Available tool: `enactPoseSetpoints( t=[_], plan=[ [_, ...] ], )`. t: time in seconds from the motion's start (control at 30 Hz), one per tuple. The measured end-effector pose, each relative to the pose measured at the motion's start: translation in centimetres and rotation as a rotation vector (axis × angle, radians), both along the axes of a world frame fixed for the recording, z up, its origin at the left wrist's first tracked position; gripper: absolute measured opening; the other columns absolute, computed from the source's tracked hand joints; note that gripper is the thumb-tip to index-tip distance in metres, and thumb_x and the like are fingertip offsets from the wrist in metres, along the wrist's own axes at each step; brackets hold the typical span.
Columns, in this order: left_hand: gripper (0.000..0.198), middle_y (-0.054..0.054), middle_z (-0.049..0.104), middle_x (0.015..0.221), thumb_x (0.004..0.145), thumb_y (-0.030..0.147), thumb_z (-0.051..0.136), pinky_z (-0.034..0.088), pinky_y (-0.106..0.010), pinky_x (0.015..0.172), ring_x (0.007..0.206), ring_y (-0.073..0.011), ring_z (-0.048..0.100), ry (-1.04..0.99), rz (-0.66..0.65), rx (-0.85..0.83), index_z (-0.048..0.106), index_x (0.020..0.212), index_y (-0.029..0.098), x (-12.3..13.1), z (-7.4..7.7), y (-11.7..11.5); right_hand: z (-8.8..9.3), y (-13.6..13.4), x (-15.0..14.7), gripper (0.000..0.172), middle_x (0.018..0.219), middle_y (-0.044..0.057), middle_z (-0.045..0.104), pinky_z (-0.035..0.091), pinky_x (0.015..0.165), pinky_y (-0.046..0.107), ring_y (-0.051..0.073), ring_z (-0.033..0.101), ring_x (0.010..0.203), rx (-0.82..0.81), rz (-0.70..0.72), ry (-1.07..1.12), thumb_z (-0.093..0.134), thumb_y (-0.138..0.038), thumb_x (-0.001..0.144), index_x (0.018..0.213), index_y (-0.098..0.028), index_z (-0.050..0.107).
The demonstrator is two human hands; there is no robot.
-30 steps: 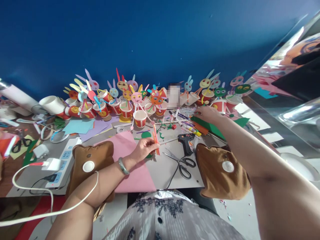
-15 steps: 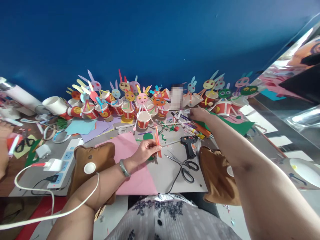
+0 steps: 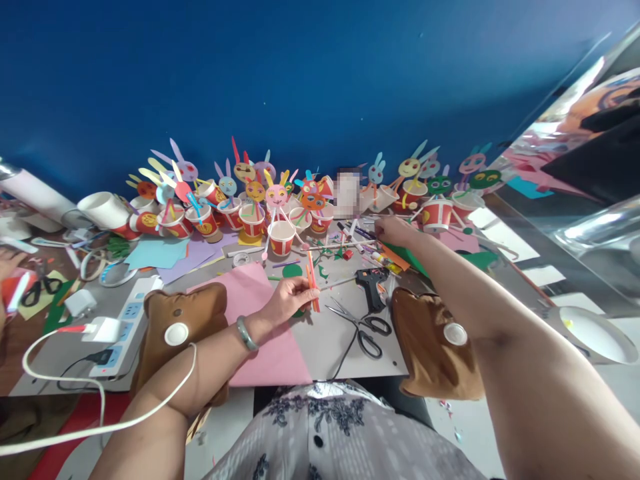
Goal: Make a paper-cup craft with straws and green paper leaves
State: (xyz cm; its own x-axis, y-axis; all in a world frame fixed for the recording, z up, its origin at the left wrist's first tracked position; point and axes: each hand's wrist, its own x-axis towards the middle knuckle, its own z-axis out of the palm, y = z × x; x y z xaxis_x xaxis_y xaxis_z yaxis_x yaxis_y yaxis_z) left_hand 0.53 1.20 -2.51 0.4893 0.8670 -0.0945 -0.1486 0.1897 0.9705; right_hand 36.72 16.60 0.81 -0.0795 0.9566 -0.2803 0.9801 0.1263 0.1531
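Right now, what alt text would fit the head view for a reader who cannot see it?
A person's left hand pinches orange strips over a cluttered craft table, while the right hand reaches to markers at the far side. Scissors, a glue gun and pink paper lie near; rabbit-faced cups line a blue wall.

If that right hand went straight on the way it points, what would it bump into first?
Probably the loose marker pens lying just past the fingertips of the right hand. It may touch them already, as depth is hard to judge here.
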Motion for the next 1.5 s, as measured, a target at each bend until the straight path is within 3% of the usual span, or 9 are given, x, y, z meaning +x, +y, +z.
enactPoseSetpoints(
  t=[0.17,0.5,0.67,0.77,0.87,0.93,1.1,1.3,1.5],
  plan=[
    [0.035,0.001,0.058,0.058,0.078,0.047,0.077,0.039,-0.020,0.047,0.049,-0.0062,0.048,-0.014,-0.013,-0.005,0.064,0.077,0.014,0.0,0.1,-0.1,-0.4,-0.5,-0.1,0.036,0.129,0.011,0.063,0.057,0.093,0.044,0.023,0.065,0.110,0.030,0.032,0.041,0.063,-0.037,0.098,0.128,-0.017,0.062],
    [0.037,0.002,0.057,0.056,0.077,0.048,0.077,0.039,-0.020,0.049,0.049,-0.0060,0.048,0.009,-0.009,0.015,0.063,0.074,0.014,0.0,0.3,-0.2,-0.6,-0.2,-0.4,0.035,0.128,0.010,0.063,0.057,0.093,0.043,0.024,0.065,0.110,-0.062,0.032,0.061,0.062,-0.037,0.098,0.126,-0.017,0.063],
    [0.035,0.002,0.057,0.057,0.079,0.047,0.076,0.038,-0.020,0.048,0.048,-0.0060,0.047,0.009,-0.012,0.023,0.065,0.077,0.014,0.0,0.2,-0.2,-1.4,-0.3,-0.9,0.034,0.126,0.010,0.065,0.057,0.092,0.044,0.022,0.066,0.108,0.048,0.011,0.106,0.062,-0.038,0.098,0.125,-0.017,0.063],
    [0.036,0.002,0.058,0.058,0.077,0.047,0.077,0.039,-0.020,0.049,0.050,-0.0059,0.048,0.004,-0.007,0.019,0.065,0.077,0.014,0.1,0.1,-0.1,-1.7,-0.3,-1.0,0.024,0.116,0.011,0.071,0.053,0.092,0.038,0.024,0.066,0.106,0.154,0.005,0.140,0.058,-0.028,0.098,0.113,-0.014,0.069],
    [0.037,0.002,0.057,0.058,0.075,0.048,0.078,0.038,-0.021,0.049,0.049,-0.0058,0.048,-0.005,-0.003,0.004,0.064,0.077,0.014,0.1,0.1,-0.1,-1.8,-0.6,-1.2,0.026,0.105,0.013,0.075,0.049,0.085,0.031,0.026,0.068,0.100,0.209,0.031,0.181,0.055,-0.018,0.089,0.104,-0.011,0.074],
    [0.037,0.003,0.056,0.057,0.075,0.048,0.078,0.038,-0.021,0.049,0.049,-0.0058,0.048,-0.002,0.000,0.002,0.064,0.076,0.014,0.1,0.2,-0.2,-1.8,-0.8,-1.4,0.028,0.100,0.013,0.076,0.047,0.080,0.030,0.026,0.068,0.094,0.202,0.065,0.204,0.056,-0.021,0.085,0.103,-0.011,0.075],
    [0.037,0.002,0.058,0.057,0.076,0.049,0.077,0.039,-0.021,0.050,0.050,-0.0064,0.048,0.027,-0.009,0.020,0.063,0.073,0.014,0.0,0.8,-0.3,-2.2,-1.0,-1.9,0.035,0.096,0.010,0.075,0.044,0.076,0.029,0.023,0.065,0.087,0.150,0.130,0.230,0.060,-0.028,0.082,0.111,-0.014,0.073],
    [0.036,0.001,0.060,0.058,0.077,0.048,0.077,0.040,-0.021,0.050,0.051,-0.0067,0.048,0.019,-0.019,0.015,0.064,0.074,0.014,0.0,0.9,-0.3,-2.9,-0.9,-2.3,0.039,0.101,0.012,0.074,0.044,0.077,0.029,0.024,0.065,0.090,0.187,0.091,0.209,0.055,-0.028,0.087,0.120,-0.014,0.071],
    [0.037,0.001,0.059,0.057,0.077,0.048,0.077,0.039,-0.021,0.050,0.050,-0.0067,0.049,0.015,-0.019,0.021,0.063,0.074,0.014,0.0,0.6,-0.3,-2.5,-1.3,-2.9,0.041,0.109,0.015,0.074,0.046,0.080,0.032,0.028,0.066,0.098,0.229,0.024,0.149,0.058,-0.028,0.084,0.121,-0.016,0.070]
  ],
)
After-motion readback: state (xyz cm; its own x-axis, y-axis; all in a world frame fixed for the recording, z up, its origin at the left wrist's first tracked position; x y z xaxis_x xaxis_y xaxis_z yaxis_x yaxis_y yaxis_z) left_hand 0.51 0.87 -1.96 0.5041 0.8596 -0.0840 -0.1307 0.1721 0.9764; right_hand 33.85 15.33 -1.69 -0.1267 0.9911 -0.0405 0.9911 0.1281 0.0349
